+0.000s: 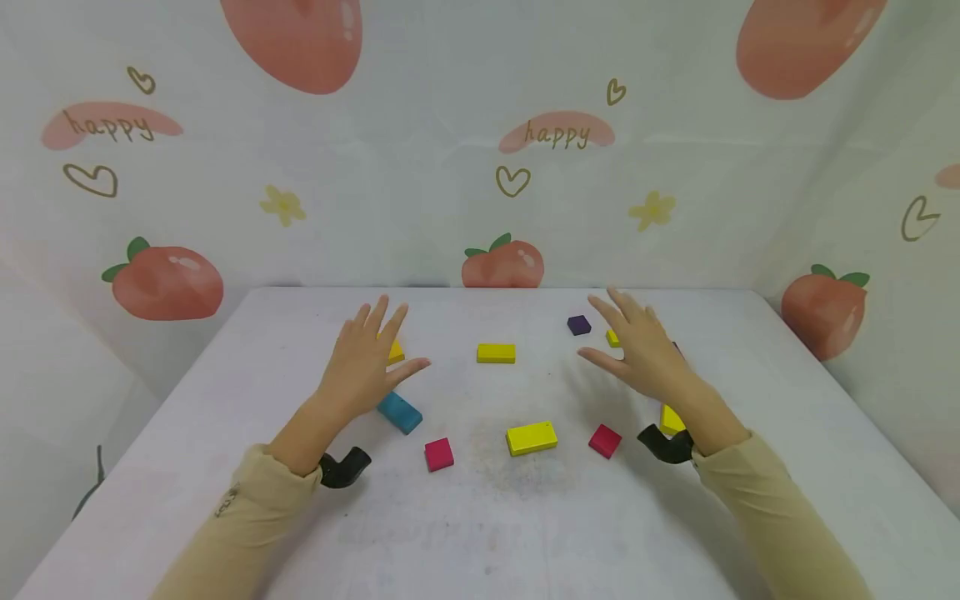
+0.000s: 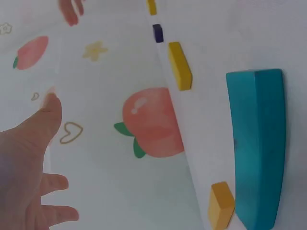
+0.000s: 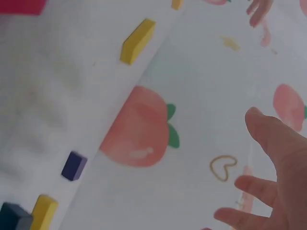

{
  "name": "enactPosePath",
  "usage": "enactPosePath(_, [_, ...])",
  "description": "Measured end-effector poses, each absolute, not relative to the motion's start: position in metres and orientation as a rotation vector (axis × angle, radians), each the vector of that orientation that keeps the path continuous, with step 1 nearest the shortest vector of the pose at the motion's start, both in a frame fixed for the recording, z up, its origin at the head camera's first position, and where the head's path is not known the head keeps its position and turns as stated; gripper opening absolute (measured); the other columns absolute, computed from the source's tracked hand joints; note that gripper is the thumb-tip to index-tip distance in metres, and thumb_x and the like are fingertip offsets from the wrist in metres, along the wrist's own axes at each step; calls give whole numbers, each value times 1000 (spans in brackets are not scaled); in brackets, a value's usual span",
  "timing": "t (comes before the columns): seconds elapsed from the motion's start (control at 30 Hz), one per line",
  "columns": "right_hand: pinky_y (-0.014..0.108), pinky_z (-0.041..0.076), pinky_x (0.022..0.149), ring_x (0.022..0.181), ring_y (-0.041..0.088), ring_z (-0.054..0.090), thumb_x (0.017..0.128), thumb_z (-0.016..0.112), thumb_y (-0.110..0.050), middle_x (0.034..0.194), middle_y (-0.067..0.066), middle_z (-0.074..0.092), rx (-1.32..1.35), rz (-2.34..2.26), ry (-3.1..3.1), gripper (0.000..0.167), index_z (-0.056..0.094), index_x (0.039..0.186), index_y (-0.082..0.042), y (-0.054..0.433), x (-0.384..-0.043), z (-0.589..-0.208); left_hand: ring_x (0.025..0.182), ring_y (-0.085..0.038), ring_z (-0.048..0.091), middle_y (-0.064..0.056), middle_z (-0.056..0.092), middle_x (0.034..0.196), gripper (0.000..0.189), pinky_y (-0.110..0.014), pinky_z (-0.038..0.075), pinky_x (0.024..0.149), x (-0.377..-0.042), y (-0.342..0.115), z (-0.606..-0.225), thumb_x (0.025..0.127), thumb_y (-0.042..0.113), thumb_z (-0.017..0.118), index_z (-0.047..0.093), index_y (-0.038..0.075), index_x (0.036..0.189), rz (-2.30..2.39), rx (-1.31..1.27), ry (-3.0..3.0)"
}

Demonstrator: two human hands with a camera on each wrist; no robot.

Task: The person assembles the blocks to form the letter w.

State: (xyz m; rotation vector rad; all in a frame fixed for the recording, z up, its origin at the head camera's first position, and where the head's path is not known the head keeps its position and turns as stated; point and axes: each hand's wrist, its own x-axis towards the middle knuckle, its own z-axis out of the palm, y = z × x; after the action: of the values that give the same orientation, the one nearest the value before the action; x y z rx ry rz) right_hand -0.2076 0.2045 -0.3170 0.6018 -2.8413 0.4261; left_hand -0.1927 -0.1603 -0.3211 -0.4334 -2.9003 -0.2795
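Note:
My left hand hovers over the left part of the table, fingers spread and holding nothing. Close to it lie a blue block and an orange-yellow block, the latter partly hidden by the fingers. My right hand is raised over the right side, its fingers also spread with nothing in them. Beneath and around it are a small yellow block, a dark purple block, another yellow block and a dark block mostly covered by the hand. In the left wrist view the blue block looms large.
Between the hands lie a yellow block farther back and a bigger yellow block nearer. Two red blocks, one left and one right, flank the nearer one. A peach-printed curtain hangs behind the white table.

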Motion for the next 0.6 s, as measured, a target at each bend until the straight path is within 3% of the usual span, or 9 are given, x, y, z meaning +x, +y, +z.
enactPosePath(0.23, [56, 33, 108, 135, 38, 33, 87, 65, -31, 148, 20, 33, 805, 593, -2896, 65, 39, 141, -6, 177, -215, -309, 134, -46, 32, -26, 26, 150, 79, -59, 31, 108, -182, -177, -319, 88, 47, 58, 27, 3, 145, -445, -402, -2957])
enactPosePath(0.6, [46, 38, 108, 131, 29, 42, 87, 65, -28, 138, 11, 49, 1064, 625, -2914, 54, 47, 134, -6, 127, -235, -314, 127, -48, 40, -30, 35, 143, 83, -59, 42, 98, -172, -186, -342, 85, 50, 59, 31, -3, 142, -456, -344, -3124])
